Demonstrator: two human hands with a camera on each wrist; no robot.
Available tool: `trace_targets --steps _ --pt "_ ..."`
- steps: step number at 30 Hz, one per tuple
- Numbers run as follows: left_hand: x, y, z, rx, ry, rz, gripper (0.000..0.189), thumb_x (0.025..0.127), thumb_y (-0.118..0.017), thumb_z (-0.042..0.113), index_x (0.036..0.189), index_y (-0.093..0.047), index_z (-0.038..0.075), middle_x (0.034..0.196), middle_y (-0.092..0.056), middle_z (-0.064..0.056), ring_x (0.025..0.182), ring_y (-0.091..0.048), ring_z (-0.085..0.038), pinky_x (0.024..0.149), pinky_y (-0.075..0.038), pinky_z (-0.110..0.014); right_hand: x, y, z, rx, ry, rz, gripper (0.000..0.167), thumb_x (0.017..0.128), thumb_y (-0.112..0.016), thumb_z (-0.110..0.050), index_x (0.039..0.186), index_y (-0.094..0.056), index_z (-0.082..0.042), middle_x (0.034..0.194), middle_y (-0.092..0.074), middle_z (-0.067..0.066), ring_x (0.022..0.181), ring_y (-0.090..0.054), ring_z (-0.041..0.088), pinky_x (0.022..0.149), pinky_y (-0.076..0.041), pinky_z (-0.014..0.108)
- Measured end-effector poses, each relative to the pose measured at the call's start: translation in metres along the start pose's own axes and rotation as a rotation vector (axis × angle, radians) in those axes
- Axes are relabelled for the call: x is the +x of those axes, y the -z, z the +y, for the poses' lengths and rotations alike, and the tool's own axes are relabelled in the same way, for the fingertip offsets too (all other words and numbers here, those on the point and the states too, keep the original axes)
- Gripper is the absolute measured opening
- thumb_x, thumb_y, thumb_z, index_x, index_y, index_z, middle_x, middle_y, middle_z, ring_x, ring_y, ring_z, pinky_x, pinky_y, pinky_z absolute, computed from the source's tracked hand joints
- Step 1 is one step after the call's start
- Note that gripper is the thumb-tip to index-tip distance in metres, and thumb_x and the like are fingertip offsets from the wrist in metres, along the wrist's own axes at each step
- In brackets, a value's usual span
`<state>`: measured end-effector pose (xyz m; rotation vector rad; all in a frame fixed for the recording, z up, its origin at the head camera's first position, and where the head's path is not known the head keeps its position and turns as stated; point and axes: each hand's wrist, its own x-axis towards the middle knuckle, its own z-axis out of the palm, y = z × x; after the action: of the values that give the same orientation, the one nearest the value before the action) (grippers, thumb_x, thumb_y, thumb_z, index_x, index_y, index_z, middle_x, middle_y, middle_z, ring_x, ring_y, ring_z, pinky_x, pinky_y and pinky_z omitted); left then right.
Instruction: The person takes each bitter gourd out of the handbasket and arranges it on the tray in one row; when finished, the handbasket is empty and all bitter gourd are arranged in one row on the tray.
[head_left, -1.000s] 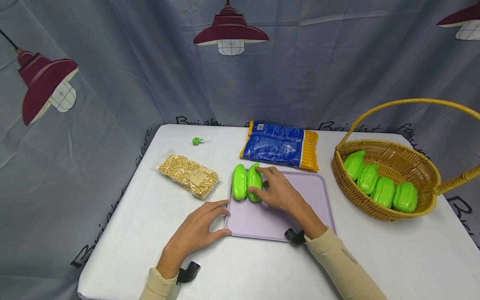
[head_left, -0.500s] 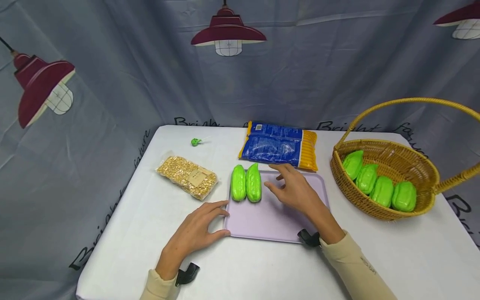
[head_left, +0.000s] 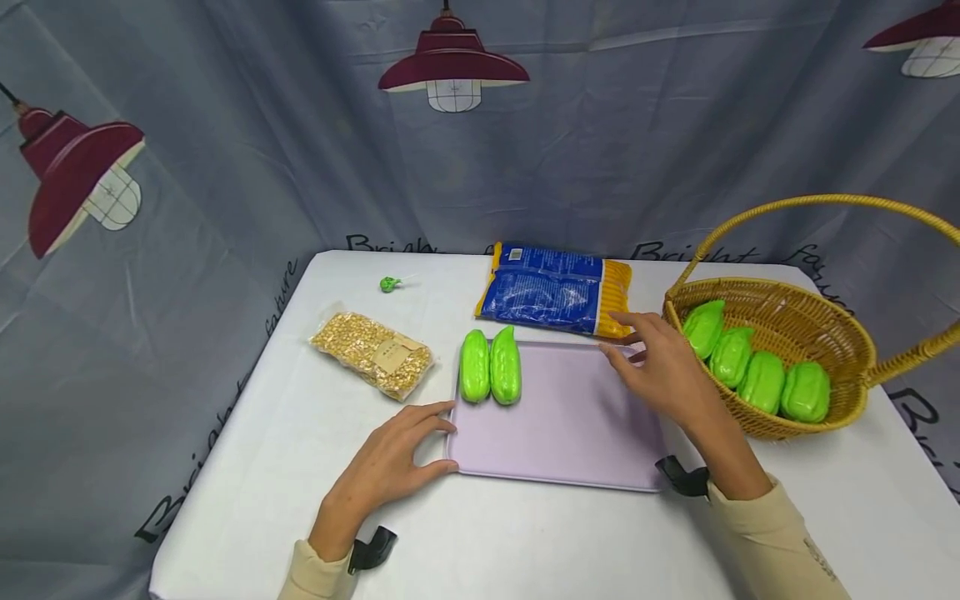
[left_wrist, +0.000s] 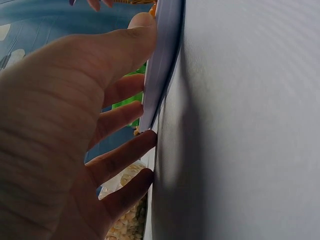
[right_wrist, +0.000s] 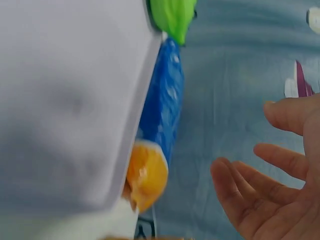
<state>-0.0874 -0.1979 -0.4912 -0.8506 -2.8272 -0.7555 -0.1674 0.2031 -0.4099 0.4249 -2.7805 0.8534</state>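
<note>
Two shiny green ridged fruits, one plain (head_left: 474, 367) and one with a pointed tip (head_left: 506, 367), lie side by side at the left end of a lilac tray (head_left: 555, 433). My left hand (head_left: 393, 450) rests by the tray's left edge, thumb and fingers spread. In the left wrist view, the thumb tip is right at the tray's rim (left_wrist: 165, 55). Over the tray's right end, my right hand (head_left: 660, 367) is raised with nothing in it. Its fingers (right_wrist: 270, 187) are loosely bent and apart from the thumb in the right wrist view.
A wicker basket (head_left: 858, 333) with a tall handle stands at the right, holding several green fruits (head_left: 762, 382). Behind the tray lies a blue and yellow packet (head_left: 551, 287). Left are a bag of yellow grains (head_left: 371, 350) and a small green wrapped item (head_left: 388, 284).
My right hand has let go of the pointed green fruit and moved right across the tray toward the basket. The fruits stay on the tray; my left hand has kept its place.
</note>
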Motion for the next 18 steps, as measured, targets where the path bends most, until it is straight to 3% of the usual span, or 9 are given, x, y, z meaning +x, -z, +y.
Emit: trace_targets --steps 8,12,18 --pt "0.001 0.0 0.001 -0.009 -0.005 0.011 0.043 0.088 -0.09 0.045 0.122 -0.075 0.023 0.155 -0.061 0.004 0.139 -0.06 -0.02 0.118 -0.05 -0.04 -0.007 0.037 0.026 -0.025 -0.054 0.055 0.055 0.101 -0.076 -0.018 0.149 -0.057 0.001 0.13 -0.064 0.028 0.105 -0.071 0.044 0.084 -0.064 0.063" --pt "0.001 0.001 0.001 -0.009 0.0 0.015 0.043 0.087 -0.091 0.044 0.121 -0.075 0.023 0.155 -0.061 0.004 0.139 -0.06 -0.019 0.117 -0.05 -0.04 -0.008 0.048 0.041 0.002 -0.046 0.072 0.053 0.102 -0.075 -0.019 0.147 -0.058 0.003 0.134 -0.063 0.03 0.107 -0.071 0.045 0.083 -0.063 0.063" --pt "0.001 0.001 0.003 -0.018 0.007 0.011 0.042 0.087 -0.091 0.044 0.12 -0.076 0.023 0.155 -0.061 0.003 0.139 -0.06 -0.02 0.116 -0.051 -0.041 -0.013 0.06 0.065 -0.046 -0.105 0.071 0.054 0.103 -0.073 -0.02 0.149 -0.057 0.003 0.14 -0.059 0.034 0.105 -0.071 0.05 0.08 -0.063 0.066"
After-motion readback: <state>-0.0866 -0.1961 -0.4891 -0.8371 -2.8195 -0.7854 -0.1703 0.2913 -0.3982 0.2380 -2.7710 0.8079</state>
